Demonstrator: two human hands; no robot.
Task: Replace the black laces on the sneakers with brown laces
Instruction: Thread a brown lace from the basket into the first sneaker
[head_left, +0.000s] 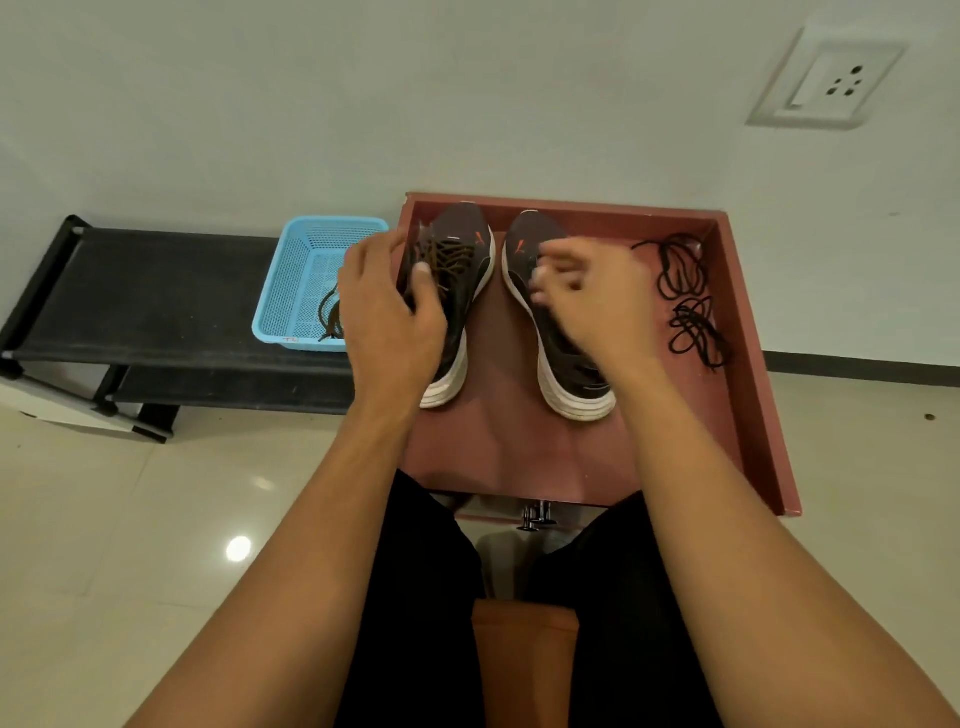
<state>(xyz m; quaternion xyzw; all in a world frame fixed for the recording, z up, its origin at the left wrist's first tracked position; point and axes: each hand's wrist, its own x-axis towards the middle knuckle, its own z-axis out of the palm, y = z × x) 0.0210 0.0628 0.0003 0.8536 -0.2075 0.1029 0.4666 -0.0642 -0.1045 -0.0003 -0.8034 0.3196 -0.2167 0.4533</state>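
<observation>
Left hand (387, 312): fingers curled round the left sneaker (460, 291), thumb lying on its brown laces (451, 254).
Right hand (597, 296): blurred, fingers bent just above the right sneaker (566, 364); I cannot tell whether they pinch anything.
Black laces (685, 296): two loose heaps well right of the right fingers, in the red tray (748, 364).
Spare brown lace (330, 312): in the blue basket (306, 270), just left of the left fingers.

In the reddish-brown tray (753, 322), the left sneaker (462, 223) and right sneaker (522, 244) look dark, perhaps charcoal-brown, with orange marks and white soles; the left carries brown laces (452, 257). Black laces (685, 291) lie at the tray's right, and a light-blue perforated basket (291, 291) stands left of the tray.
</observation>
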